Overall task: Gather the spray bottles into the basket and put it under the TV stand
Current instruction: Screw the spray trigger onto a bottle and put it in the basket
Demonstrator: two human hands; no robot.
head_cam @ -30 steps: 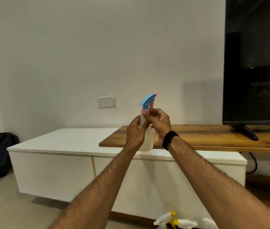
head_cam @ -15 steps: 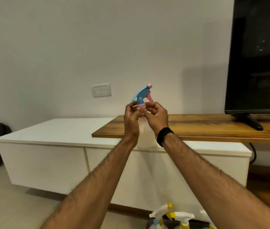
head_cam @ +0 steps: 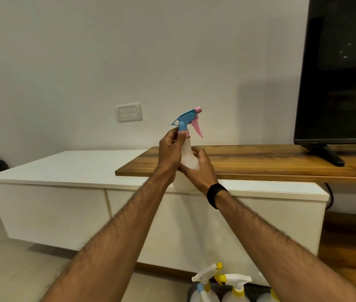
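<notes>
Left hand [head_cam: 169,149]: pinched at the pink collar just under the blue spray head, grip narrow and closed on the neck.
Spray bottle [head_cam: 186,156]: held in mid-air in front of the white TV stand [head_cam: 63,205], above neither basket nor surface; clear body, blue-and-pink head.
Long axis: near upright, base down, head up, leaning slightly.
Pointing: nozzle tip aimed right and a little upward, toward the TV [head_cam: 342,73]; pink trigger hanging down on the right side.
Right hand [head_cam: 198,168]: wrapped around the lower body of the bottle, grip closed on it, black band at the wrist.
Basket [head_cam: 222,288]: on the floor at the bottom edge, mostly cut off; at least two yellow-and-white bottles [head_cam: 235,284] standing inside.
Progress, as judged: gathering well along, this bottle not yet in; basket not yet under the stand.
Remaining: lowering the bottle into the basket, then sliding it beneath.
</notes>
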